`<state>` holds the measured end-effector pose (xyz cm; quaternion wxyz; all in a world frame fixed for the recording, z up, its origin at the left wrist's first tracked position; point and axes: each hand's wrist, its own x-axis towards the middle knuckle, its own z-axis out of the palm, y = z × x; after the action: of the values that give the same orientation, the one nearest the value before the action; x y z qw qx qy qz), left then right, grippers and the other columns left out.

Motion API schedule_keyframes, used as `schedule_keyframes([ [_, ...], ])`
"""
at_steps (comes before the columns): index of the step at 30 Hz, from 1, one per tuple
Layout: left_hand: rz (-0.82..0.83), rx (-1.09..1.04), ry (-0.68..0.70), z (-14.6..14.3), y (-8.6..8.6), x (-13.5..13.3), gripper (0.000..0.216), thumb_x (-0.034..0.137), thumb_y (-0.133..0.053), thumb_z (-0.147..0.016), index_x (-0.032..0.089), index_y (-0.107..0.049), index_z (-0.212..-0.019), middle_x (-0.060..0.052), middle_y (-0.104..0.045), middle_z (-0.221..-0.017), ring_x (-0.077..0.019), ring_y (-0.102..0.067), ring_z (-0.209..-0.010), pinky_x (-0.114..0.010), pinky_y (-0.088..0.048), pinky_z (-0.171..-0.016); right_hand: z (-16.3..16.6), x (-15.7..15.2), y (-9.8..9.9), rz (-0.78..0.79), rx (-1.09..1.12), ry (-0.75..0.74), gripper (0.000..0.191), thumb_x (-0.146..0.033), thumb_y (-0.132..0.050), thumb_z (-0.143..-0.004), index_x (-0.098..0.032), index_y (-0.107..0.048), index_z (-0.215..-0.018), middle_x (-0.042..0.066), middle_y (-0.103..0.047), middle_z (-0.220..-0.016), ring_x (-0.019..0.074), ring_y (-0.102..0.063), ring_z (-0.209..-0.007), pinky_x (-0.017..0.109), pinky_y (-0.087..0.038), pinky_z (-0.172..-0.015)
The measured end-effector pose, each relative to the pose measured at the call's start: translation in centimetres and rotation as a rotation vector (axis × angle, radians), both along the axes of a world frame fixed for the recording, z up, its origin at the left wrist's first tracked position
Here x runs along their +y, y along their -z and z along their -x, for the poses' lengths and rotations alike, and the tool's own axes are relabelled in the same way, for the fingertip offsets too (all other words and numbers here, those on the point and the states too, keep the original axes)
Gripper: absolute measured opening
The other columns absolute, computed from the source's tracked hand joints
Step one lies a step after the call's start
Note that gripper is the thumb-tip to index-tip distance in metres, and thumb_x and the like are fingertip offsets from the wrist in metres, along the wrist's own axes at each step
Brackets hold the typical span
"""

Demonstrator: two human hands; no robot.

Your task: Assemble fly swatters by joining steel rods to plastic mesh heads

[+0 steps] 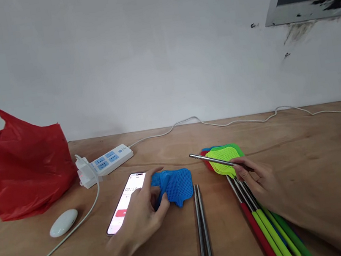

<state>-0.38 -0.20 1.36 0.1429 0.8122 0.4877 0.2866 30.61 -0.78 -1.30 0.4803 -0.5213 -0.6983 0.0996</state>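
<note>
My left hand (143, 211) pinches a slim, smooth blue piece (164, 186); its lower end is hidden by the fingers, so its exact kind is unclear. Just behind it, blue mesh fly swatter heads (180, 184) lie on the table. My right hand (257, 175) grips a thin metal rod (212, 159), which points up and left. Beneath that hand is a pile of fly swatters, with a yellow-green head (224, 158) on top and red (259, 230), green and blue handles fanned toward me. Between my hands lie bare metal rods (202, 230), side by side.
A lit phone (136, 197) showing a timer lies by my left hand. Further left are a white oval object (63, 223), a red plastic bag (22, 163) and a white power strip (108, 163). Its white cable (230, 124) runs along the wall.
</note>
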Motion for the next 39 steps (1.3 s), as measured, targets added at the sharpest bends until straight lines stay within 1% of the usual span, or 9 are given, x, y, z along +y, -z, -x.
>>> schedule_keyframes([
  [4, 0.017, 0.306, -0.02, 0.2, -0.4, 0.1, 0.051, 0.023, -0.045, -0.082, 0.02, -0.048, -0.132, 0.009, -0.045, -0.048, -0.0188, -0.049, -0.046, -0.029, -0.03, -0.053, 0.1, -0.3, 0.0, 0.003, -0.027, -0.019, 0.027, -0.039, -0.049, -0.1, -0.021, -0.069, -0.098, 0.0, -0.065, -0.069, 0.0158, -0.06, -0.06, 0.026, -0.046, -0.057],
  [8, 0.024, 0.592, -0.041, 0.0, -0.3, 0.0, 0.044, 0.027, -0.046, -0.082, 0.021, -0.056, -0.124, 0.0, -0.06, -0.058, -0.0272, -0.062, -0.061, -0.031, -0.03, -0.054, 0.1, -0.4, -0.1, 0.009, -0.044, -0.014, 0.024, -0.037, -0.05, -0.099, -0.021, -0.069, -0.099, -0.001, -0.065, -0.068, 0.0154, -0.06, -0.056, 0.026, -0.045, -0.055],
  [12, 0.02, 0.705, -0.046, -0.3, -0.4, -0.2, 0.037, 0.031, -0.046, -0.086, 0.021, -0.055, -0.12, -0.006, -0.069, -0.071, -0.0293, -0.068, -0.067, -0.031, -0.034, -0.054, 0.3, -0.4, -0.1, -0.024, -0.052, -0.023, 0.022, -0.034, -0.052, -0.098, -0.021, -0.069, -0.099, -0.001, -0.064, -0.064, 0.0165, -0.062, -0.056, 0.026, -0.045, -0.054],
  [15, 0.026, 0.743, -0.064, -0.3, -0.6, -0.1, 0.035, 0.03, -0.047, -0.086, 0.02, -0.052, -0.119, -0.008, -0.071, -0.076, -0.0298, -0.069, -0.07, -0.032, -0.037, -0.055, 0.4, -0.4, -0.1, -0.047, -0.055, -0.04, 0.02, -0.032, -0.052, -0.098, -0.02, -0.069, -0.099, 0.0, -0.067, -0.068, 0.0177, -0.066, -0.064, 0.027, -0.048, -0.059],
  [18, 0.036, 0.742, -0.073, -0.3, -0.5, -0.1, 0.032, 0.031, -0.047, -0.086, 0.019, -0.052, -0.115, -0.009, -0.071, -0.079, -0.0315, -0.069, -0.072, -0.033, -0.039, -0.057, 0.5, -0.4, -0.2, -0.049, -0.06, -0.052, 0.02, -0.031, -0.053, -0.098, -0.021, -0.069, -0.099, 0.002, -0.072, -0.078, 0.0181, -0.069, -0.071, 0.027, -0.05, -0.064],
  [23, 0.022, 0.716, -0.107, 0.0, -0.2, -0.2, 0.025, 0.03, -0.046, -0.087, 0.018, -0.052, -0.108, -0.011, -0.071, -0.084, -0.0343, -0.069, -0.075, -0.037, -0.042, -0.06, 0.5, -0.4, 0.0, -0.031, -0.053, -0.057, 0.021, -0.032, -0.053, -0.098, -0.021, -0.071, -0.1, 0.003, -0.071, -0.075, 0.0186, -0.069, -0.071, 0.027, -0.052, -0.064],
  [29, -0.046, 0.636, -0.153, 0.1, 0.2, -0.1, 0.018, 0.031, -0.043, -0.093, 0.019, -0.051, -0.104, -0.009, -0.072, -0.091, -0.0311, -0.069, -0.075, -0.035, -0.039, -0.059, 0.6, -0.3, 0.0, 0.039, 0.041, -0.103, 0.019, -0.035, -0.058, -0.095, -0.022, -0.072, -0.096, 0.005, -0.075, -0.086, 0.0209, -0.07, -0.079, 0.029, -0.054, -0.07],
  [34, -0.07, 0.498, 0.0, -0.3, 0.3, -0.3, 0.014, 0.028, -0.041, -0.097, 0.021, -0.052, -0.09, -0.004, -0.068, -0.083, -0.0239, -0.063, -0.068, -0.033, -0.035, -0.058, 0.8, 0.0, -0.3, 0.271, 0.386, -0.208, 0.023, -0.042, -0.068, -0.087, -0.021, -0.07, -0.095, 0.0, -0.066, -0.069, 0.0127, -0.057, -0.052, 0.023, -0.045, -0.047],
  [39, -0.08, 0.435, 0.179, -0.6, 0.6, -0.5, 0.02, 0.024, -0.039, -0.099, 0.021, -0.052, -0.084, -0.003, -0.064, -0.081, -0.0204, -0.06, -0.068, -0.031, -0.033, -0.059, 0.8, 0.4, -0.7, 0.41, 0.79, -0.258, 0.029, -0.044, -0.079, -0.077, -0.019, -0.071, -0.089, 0.0, -0.066, -0.065, 0.0085, -0.048, -0.043, 0.021, -0.039, -0.041],
])
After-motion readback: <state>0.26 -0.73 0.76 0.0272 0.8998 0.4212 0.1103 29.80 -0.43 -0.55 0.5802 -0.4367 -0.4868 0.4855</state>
